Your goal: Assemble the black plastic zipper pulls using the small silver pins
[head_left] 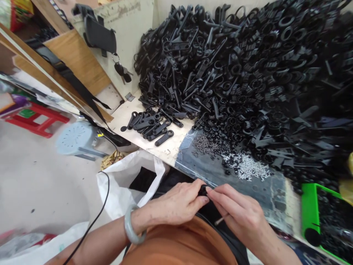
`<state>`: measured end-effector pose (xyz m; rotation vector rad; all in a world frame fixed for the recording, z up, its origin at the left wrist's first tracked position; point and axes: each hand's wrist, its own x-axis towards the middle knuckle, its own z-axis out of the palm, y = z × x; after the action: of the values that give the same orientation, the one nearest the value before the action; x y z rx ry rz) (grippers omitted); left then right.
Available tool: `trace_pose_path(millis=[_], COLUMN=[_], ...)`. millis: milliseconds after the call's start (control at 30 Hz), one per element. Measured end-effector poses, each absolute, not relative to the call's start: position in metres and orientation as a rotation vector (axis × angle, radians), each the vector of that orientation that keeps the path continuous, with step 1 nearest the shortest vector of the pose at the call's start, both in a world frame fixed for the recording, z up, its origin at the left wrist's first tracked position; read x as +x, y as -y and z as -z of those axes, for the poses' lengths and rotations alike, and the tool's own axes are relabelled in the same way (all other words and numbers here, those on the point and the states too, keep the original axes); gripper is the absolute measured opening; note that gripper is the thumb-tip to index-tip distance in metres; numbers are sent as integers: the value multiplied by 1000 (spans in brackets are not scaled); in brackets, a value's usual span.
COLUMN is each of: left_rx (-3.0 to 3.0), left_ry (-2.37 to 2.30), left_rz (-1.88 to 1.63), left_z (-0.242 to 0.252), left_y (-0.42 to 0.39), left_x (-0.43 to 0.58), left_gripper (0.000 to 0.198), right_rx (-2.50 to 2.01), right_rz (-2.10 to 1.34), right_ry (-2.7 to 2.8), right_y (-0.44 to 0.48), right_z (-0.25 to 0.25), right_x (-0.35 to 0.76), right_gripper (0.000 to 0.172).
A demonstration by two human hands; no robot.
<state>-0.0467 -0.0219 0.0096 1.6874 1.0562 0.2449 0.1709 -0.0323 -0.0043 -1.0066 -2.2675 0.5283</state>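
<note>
Hundreds of black plastic parts heap across the upper right of the frame, covering most of the tabletop. Below it, at lower left, a white bag gapes open, and a green tray sits at the right edge. A small bunch of black levers lies left of centre; silver pins are scattered right of centre. At bottom centre your left hand and right hand meet fingertip to fingertip, both pinching a small black part by the tabletop's near edge.
</note>
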Motion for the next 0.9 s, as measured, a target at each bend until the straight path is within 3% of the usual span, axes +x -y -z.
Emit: trace_pose_path(millis=[300,433,600,767,900], left_rx=[1578,1421,1588,1858,1535], left_ry=[-1114,-981,-1107,-1359,-1301], left_rz=[-265,-343,-516,-556,-643], left_z=[-18,-28,-11,8,8], left_y=[24,23,19,12,10], left_x=[-44,-44,-43,-41,-48], left_gripper=[21,33,33,36,48], right_rx=[-1029,-1270,-1334,-1341,-1325], right_rz=[-671,-903,-1172,-1395,-1473], right_ry=[2157,1743,1320,929,931], right_y=[29,31,28,14,3], right_z=[5,4,19,36,39], right_x=[174,166,137,116,121], right_gripper=[28,42,26,44,49])
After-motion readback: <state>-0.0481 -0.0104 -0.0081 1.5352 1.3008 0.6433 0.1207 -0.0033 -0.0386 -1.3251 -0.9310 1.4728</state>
